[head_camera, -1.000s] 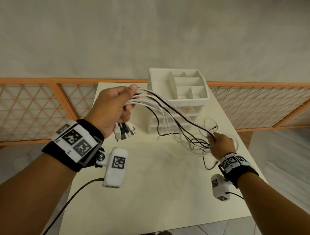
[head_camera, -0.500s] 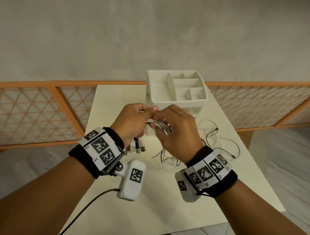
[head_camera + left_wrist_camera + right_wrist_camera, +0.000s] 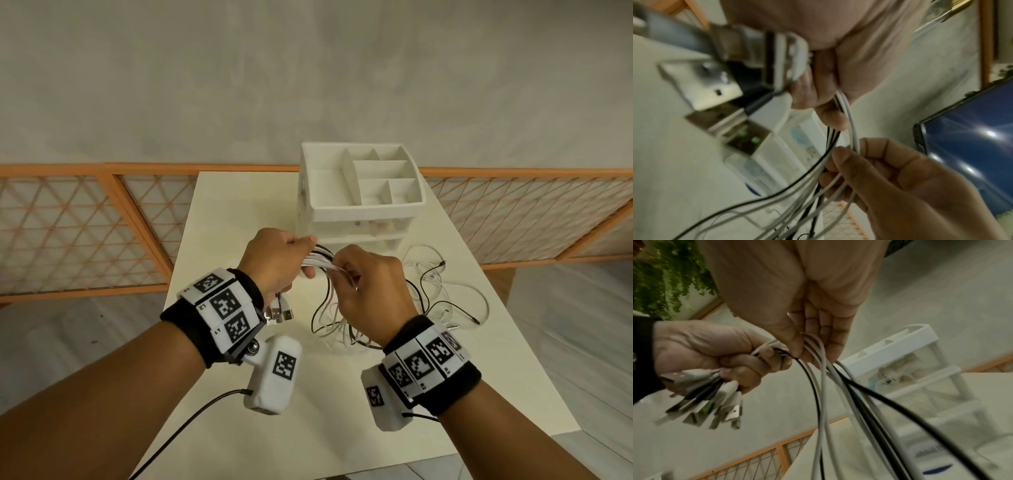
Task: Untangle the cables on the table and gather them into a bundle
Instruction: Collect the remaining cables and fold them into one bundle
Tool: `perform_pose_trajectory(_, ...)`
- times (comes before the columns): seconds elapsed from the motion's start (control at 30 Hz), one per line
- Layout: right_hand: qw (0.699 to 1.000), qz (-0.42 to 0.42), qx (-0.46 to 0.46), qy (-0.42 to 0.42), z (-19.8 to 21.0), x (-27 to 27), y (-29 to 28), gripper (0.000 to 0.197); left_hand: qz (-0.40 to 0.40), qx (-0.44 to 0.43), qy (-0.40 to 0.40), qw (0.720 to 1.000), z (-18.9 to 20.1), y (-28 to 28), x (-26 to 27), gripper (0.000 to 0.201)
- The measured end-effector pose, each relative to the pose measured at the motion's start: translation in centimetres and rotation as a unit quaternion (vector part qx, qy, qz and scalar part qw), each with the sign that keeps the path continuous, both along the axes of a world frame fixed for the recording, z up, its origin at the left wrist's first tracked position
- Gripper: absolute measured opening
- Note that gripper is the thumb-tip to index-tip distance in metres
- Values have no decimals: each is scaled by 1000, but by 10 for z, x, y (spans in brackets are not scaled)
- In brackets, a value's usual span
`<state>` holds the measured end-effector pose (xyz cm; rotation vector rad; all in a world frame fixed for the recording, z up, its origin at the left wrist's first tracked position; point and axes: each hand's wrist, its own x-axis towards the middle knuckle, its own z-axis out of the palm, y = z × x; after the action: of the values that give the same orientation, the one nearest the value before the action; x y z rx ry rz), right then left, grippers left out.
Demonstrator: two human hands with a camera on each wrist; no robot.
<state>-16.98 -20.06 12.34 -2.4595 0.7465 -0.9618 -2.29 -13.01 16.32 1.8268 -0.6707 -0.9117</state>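
Both of my hands are gripping the cables (image 3: 317, 262): left hand (image 3: 274, 262) fisting the downward-pointing plug ends, right hand (image 3: 368, 291) pinching strands drooping toward the tabletop (image 3: 239, 212).

Behind my right hand (image 3: 368, 294) the cables (image 3: 320, 262) vanish toward the organizer (image 3: 363, 212), whose drawer contents blur, as do the plugs (image 3: 715, 91) in my left wrist view.
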Motion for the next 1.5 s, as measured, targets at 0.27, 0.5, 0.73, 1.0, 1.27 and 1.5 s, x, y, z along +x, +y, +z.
perform_pose_trajectory(0.27, 995, -49, 64, -56, -21, -17, -1, 8, 16, 0, 44, 999, -11, -1, 9, 38)
perform_pose_trajectory(0.5, 984, -7, 153, -89, 10, -21, -7, 15, 38, -25, 90, 995, -5, -4, 13, 31)
perform_pose_trajectory(0.73, 939, 52, 338, -47, -5, -27, -3, 7, 60, -77, 87, 991, -1, -4, 12, 34)
perform_pose_trajectory(1.0, 983, -19, 183, -4, -16, -25, -5, 30, 43, -67, 71, 994, 5, -3, 7, 34)
perform_pose_trajectory(1.27, 979, 4, 131, -157, -3, -11, 0, 5, 49, -64, 62, 995, 13, -4, 10, 35)
perform_pose_trajectory(1.5, 937, 14, 253, 242, -48, -41, -19, 25, 157, -160, 147, 963, 46, -8, 35, 23)
